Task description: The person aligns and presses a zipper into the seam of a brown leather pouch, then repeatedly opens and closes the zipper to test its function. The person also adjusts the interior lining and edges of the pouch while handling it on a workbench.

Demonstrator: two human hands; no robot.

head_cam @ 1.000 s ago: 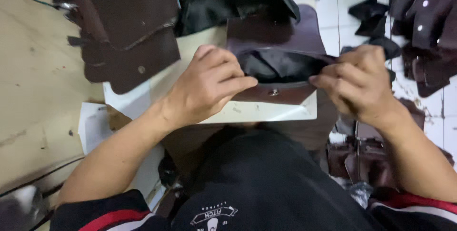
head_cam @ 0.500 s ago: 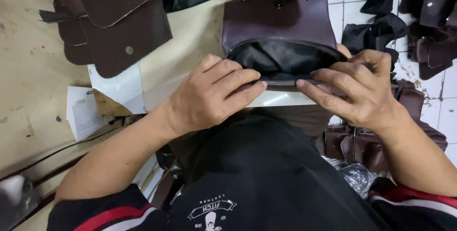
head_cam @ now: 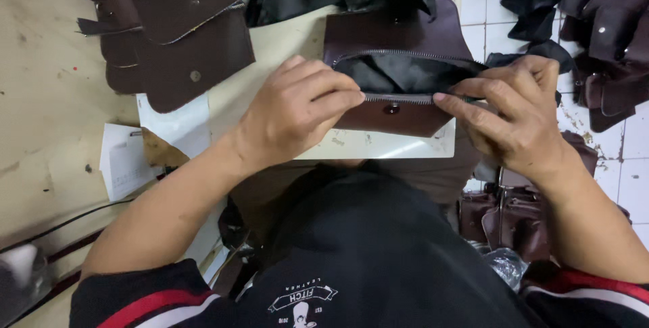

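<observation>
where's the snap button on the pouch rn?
Head view, centre: the snap sits on the brown pouch front, just below the open zipper, between the left hand and right hand.

Zipper pull (head_cam: 466,98) hidden under right hand (head_cam: 517,122), leather pieces (head_cam: 612,24) cut off

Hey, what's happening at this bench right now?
A person is working on a dark brown leather pouch lying on a pale board. The left hand and right hand both pinch the near edge of its open zipper, with black lining showing in the gap. More brown leather pieces lie on the wooden table to the left.
</observation>
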